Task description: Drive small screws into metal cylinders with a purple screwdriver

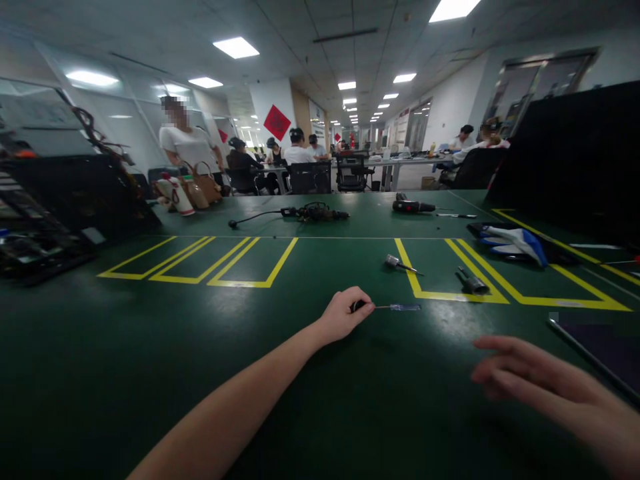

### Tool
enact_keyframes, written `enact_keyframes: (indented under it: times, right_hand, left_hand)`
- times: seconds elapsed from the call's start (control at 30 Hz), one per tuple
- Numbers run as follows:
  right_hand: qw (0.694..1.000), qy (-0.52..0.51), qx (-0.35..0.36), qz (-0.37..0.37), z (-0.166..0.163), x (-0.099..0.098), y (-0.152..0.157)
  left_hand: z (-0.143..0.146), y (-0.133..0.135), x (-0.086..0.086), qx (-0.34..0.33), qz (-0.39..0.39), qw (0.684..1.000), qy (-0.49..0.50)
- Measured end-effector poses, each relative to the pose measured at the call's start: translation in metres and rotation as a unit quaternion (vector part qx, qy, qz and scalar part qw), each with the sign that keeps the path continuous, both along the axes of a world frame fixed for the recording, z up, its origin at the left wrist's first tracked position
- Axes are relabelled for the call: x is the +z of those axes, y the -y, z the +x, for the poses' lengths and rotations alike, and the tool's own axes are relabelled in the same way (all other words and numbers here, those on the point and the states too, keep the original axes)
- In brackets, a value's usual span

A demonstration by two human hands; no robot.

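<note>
My left hand point(349, 313) is closed on a screwdriver, its dark end partly hidden in the fingers. The thin shaft points right and ends in a clear bluish plastic part point(406, 307), low over or on the green table. My right hand point(525, 377) is raised at the lower right, slightly blurred, fingers apart and holding nothing. Beyond the left hand lies a metal bit-like piece with a thin shaft point(400, 264), across a yellow line. A dark metal cylindrical part point(473, 283) lies to its right, inside the yellow marking.
A corded power tool point(317, 213) and a black drill-like tool point(414, 206) lie at the back. Blue-white gloves point(517, 244) rest on the right, above a dark flat device point(595, 353). Black panels flank the green table point(150, 373). A person stands behind bags at the left.
</note>
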State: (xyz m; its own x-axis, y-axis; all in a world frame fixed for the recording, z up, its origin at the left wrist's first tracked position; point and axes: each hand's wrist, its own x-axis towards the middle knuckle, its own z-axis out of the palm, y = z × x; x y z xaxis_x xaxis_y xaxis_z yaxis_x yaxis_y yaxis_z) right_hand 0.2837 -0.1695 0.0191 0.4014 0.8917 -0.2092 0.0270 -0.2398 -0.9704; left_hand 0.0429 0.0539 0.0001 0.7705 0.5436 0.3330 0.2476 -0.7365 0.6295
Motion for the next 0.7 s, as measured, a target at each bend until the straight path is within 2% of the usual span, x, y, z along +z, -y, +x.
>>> enact_keyframes:
  times: [0.03, 0.07, 0.13, 0.17, 0.3, 0.4, 0.5, 0.7]
  right_hand:
    - [0.996, -0.055, 0.064, -0.025, -0.023, 0.002, -0.015]
    - [0.99, -0.101, 0.096, -0.035, -0.043, 0.005, -0.031]
    - [0.974, -0.196, 0.111, -0.03, -0.072, 0.008, -0.063]
    - [0.963, -0.244, 0.116, -0.002, -0.08, 0.009, -0.078]
    - [0.953, -0.27, 0.125, 0.058, -0.089, 0.002, -0.124]
    - [0.955, -0.26, 0.118, 0.082, -0.087, -0.009, -0.134]
    - [0.96, -0.232, 0.106, 0.112, -0.086, -0.016, -0.13]
    - [0.975, -0.13, 0.094, 0.152, -0.088, -0.011, -0.123]
  left_hand:
    - [-0.001, 0.0, 0.0, 0.006, -0.003, 1.0, 0.005]
    - [-0.001, 0.001, -0.001, 0.011, -0.005, 1.0, 0.012]
    - [-0.002, 0.001, -0.001, 0.021, -0.011, 0.999, 0.022]
    - [-0.003, 0.001, -0.002, 0.025, -0.013, 0.999, 0.028]
    - [-0.005, 0.0, -0.003, 0.022, -0.034, 0.998, 0.043]
    - [-0.005, -0.001, -0.002, 0.012, -0.061, 0.997, 0.045]
    - [-0.003, -0.002, -0.002, 0.017, -0.076, 0.997, 0.029]
    - [0.0, -0.002, -0.006, 0.072, -0.068, 0.995, -0.021]
